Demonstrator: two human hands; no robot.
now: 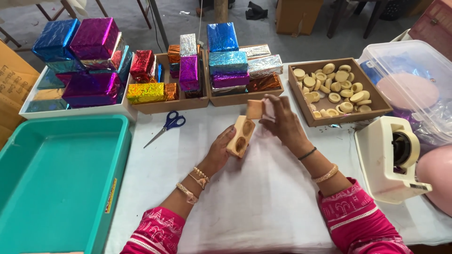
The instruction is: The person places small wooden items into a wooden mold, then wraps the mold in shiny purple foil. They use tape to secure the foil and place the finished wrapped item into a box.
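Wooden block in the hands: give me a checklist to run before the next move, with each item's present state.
1. Left hand grips the wooden block: ok.
2. Block's two round hollows face up, unblocked: ok.
3. Right hand holds the small tan piece at the block's top: ok.
4. Tray of round pieces stocked: ok.
5. Scissors lie apart from the hands: ok.
6. Hollows clean inside: cannot tell.

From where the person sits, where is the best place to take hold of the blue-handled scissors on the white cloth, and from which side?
Probably the scissors are best taken by the blue loop handles, coming from above on the far side. The handles point away toward the trays and the closed blades point toward the teal tray. They lie flat with free cloth around them. The left hand is nearer, but holds a wooden block.
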